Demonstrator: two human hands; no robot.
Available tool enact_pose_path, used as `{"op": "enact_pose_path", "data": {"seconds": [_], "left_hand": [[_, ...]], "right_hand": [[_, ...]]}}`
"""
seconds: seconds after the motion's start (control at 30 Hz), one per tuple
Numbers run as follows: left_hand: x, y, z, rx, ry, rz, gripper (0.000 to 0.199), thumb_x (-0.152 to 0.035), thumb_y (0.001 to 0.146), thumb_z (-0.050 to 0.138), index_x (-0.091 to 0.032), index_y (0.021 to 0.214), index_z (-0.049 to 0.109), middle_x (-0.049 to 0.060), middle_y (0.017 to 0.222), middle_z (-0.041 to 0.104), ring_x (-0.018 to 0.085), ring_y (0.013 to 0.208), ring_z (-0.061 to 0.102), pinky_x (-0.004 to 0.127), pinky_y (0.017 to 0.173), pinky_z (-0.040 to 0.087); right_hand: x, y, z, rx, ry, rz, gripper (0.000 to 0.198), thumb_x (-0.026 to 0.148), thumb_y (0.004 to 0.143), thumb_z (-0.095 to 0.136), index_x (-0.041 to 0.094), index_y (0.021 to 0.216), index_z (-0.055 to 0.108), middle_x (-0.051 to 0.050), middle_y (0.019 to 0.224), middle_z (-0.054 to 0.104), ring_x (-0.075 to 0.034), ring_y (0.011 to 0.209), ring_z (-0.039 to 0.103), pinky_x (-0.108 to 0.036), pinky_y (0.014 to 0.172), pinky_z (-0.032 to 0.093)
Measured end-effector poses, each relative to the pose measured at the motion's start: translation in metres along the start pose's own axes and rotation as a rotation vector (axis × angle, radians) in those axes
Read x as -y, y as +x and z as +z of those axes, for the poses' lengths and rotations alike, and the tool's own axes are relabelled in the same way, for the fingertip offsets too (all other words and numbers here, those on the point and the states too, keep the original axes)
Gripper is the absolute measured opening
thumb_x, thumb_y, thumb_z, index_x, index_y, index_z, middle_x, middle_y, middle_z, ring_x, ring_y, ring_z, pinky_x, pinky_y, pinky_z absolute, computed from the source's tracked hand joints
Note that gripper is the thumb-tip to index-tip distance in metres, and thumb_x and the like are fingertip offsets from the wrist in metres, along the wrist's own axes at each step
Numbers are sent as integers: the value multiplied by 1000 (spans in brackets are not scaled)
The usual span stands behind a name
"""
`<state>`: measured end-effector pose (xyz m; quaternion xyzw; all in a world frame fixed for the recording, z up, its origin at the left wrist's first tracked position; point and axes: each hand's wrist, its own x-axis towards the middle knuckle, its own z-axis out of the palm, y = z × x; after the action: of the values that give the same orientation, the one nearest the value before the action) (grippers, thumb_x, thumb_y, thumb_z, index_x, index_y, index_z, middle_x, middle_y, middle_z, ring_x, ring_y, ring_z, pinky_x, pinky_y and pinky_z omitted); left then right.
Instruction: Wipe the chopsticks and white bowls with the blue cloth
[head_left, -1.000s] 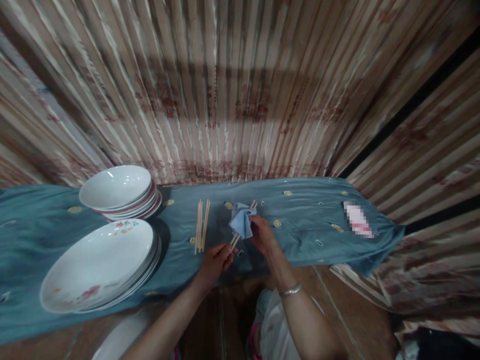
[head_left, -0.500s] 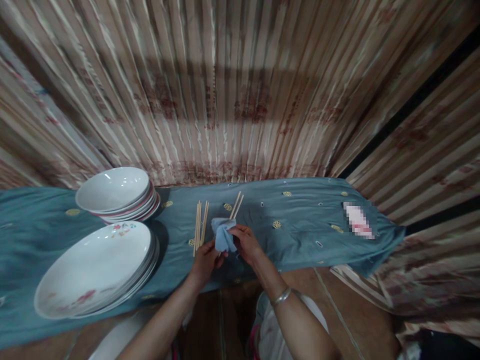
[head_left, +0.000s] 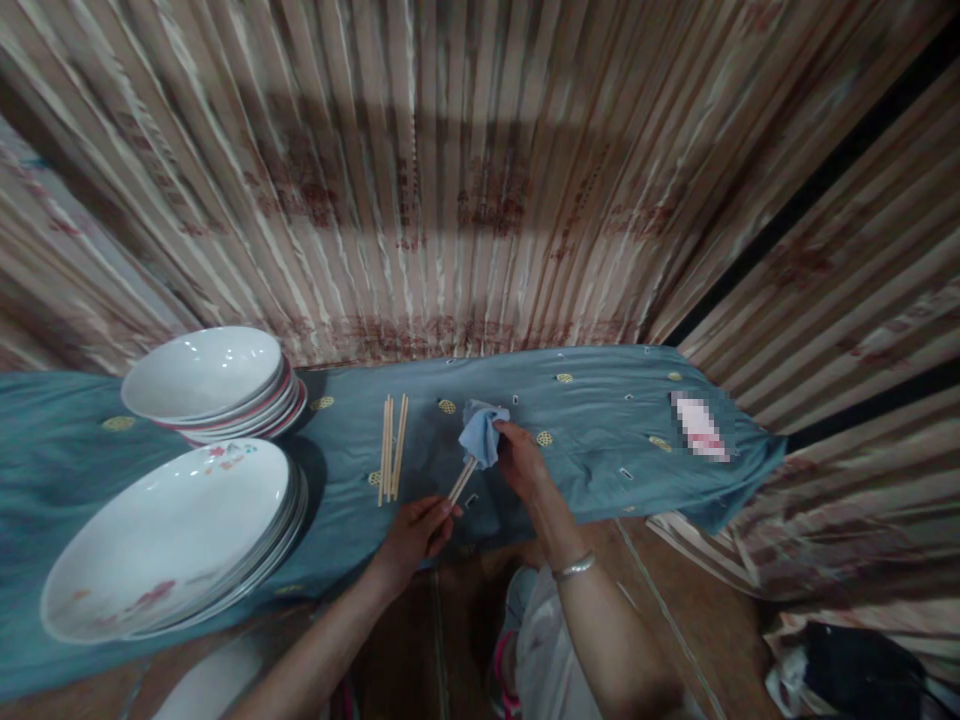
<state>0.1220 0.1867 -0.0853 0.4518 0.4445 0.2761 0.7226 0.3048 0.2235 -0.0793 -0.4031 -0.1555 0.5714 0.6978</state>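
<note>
A pair of chopsticks (head_left: 461,480) slants up and to the right above the cloth-covered table, its near ends pinched in my left hand (head_left: 420,530). My right hand (head_left: 521,457) is closed on a light blue cloth (head_left: 481,434), which is wrapped around the upper part of the pair and hides the far ends. Left of the cloth, several loose chopsticks (head_left: 392,450) lie side by side on the tablecloth, touching neither hand.
On the left stand a stack of white bowls (head_left: 210,375) and, nearer me, a stack of oval plates (head_left: 172,550) with flower prints. The blue tablecloth (head_left: 592,440) has yellow pineapple prints. A pixelated pinkish item (head_left: 701,425) lies at the right end. A pleated curtain (head_left: 450,200) hangs behind.
My right hand and the blue cloth have slid along the chopsticks toward their far ends, away from my left hand. The lower part of the pair is now bare. The view has shifted slightly.
</note>
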Motion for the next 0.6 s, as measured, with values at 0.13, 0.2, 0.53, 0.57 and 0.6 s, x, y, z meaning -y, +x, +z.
{"op": "enact_pose_path", "data": {"seconds": [0.13,0.2,0.53,0.57,0.6], "left_hand": [[-3,2,2,-57,-42,-2,43,-54,59,67,-13,69,63,-6,47,44,5,40,34,20,42,20],[-5,5,1,-83,-69,11,43,-54,58,68,-13,68,63,-6,47,45,5,41,35,20,42,21],[-8,7,-3,-93,-94,4,44,-56,54,72,-14,64,62,-6,44,44,4,40,31,20,42,19],[-7,6,-2,-69,-72,-2,45,-58,56,70,-14,65,62,-6,43,43,4,39,30,20,42,18],[-6,4,-2,-49,-52,-5,46,-59,58,68,-14,66,63,-7,43,42,4,39,30,20,42,18]], "right_hand": [[-13,-9,10,84,-61,38,14,29,55,75,19,59,66,0,58,67,-18,70,63,-27,62,48],[-24,-17,16,145,-97,78,15,30,55,76,19,57,66,1,56,65,-16,63,61,-25,57,46],[-33,-17,20,165,-100,99,10,26,54,73,18,58,68,3,54,64,-12,52,55,-23,53,43],[-27,-13,18,134,-84,57,10,25,53,73,18,57,67,2,56,65,-13,57,58,-24,57,45],[-22,-9,14,105,-73,22,10,24,53,73,18,58,67,1,57,66,-15,62,60,-25,61,46]]}}
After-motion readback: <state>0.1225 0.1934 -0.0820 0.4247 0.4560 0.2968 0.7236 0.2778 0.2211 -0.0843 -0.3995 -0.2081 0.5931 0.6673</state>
